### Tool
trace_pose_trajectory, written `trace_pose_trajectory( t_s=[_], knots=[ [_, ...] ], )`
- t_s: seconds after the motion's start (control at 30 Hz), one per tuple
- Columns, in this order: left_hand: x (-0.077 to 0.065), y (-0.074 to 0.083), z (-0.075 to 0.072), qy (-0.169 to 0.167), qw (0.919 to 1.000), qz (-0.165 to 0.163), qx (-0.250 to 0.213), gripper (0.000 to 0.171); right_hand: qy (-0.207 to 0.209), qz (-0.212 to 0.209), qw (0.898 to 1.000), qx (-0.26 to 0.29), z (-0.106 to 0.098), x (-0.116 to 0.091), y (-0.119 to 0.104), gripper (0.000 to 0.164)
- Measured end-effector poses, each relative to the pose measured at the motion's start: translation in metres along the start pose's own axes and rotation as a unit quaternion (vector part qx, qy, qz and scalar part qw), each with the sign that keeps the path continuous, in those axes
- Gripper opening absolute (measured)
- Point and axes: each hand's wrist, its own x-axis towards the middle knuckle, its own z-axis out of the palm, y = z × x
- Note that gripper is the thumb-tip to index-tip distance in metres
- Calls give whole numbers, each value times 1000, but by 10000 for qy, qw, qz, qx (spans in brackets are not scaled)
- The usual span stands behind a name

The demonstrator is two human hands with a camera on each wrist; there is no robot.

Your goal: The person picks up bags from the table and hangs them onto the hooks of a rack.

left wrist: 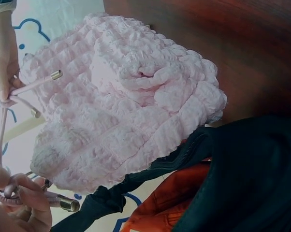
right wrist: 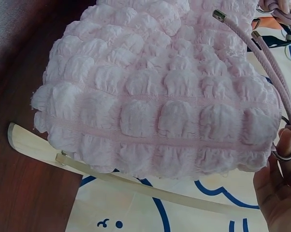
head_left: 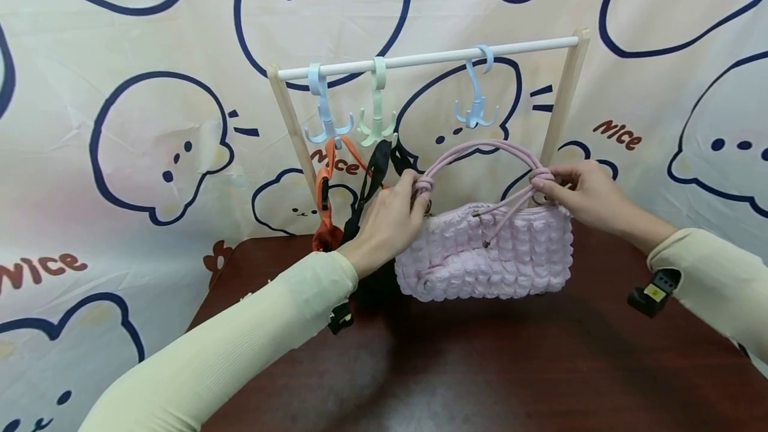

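Observation:
A pink puffy quilted handbag (head_left: pixel 486 252) hangs by its knotted cord handle (head_left: pixel 480 147) between both hands, in front of the rack. My left hand (head_left: pixel 387 219) pinches the handle's knot at the bag's left end. At the right end my right hand (head_left: pixel 585 193) pinches the other knot, and a metal ring (right wrist: pixel 285 153) shows by its fingers in the right wrist view. Loose cord ends with metal tips (left wrist: pixel 57 74) dangle over the bag's front. Behind the left hand hang a black bag (left wrist: pixel 247 169) and an orange bag (head_left: pixel 327 235).
A rack with a white rail (head_left: pixel 426 59) and wooden posts (head_left: pixel 567 99) stands at the back of the dark brown table (head_left: pixel 480 365). On the rail are a blue hook (head_left: pixel 324 109), a green hook (head_left: pixel 377 109) and another blue hook (head_left: pixel 477 99). A patterned cloth (head_left: pixel 150 152) covers the wall.

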Motion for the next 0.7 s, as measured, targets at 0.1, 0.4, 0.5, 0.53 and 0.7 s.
trace_pose_trajectory(
  t_s=[0.1,0.4,0.5,0.53,0.7],
  knots=[
    [0,1,-2,40,10000,-16,47,17,62,-30,10000,4,0,1,-2,20],
    [1,2,-5,51,9996,-60,-273,19,212,-154,9996,-39,-2,3,-9,18],
    [2,3,-6,92,9994,-8,-339,19,268,-168,9995,-58,-2,4,-12,19],
    [2,3,-6,100,9993,1,-352,19,283,-165,9994,-62,-2,4,-13,20],
    [3,5,-9,145,9991,29,-401,19,354,-157,9992,-67,-3,4,-15,21]
  ],
)
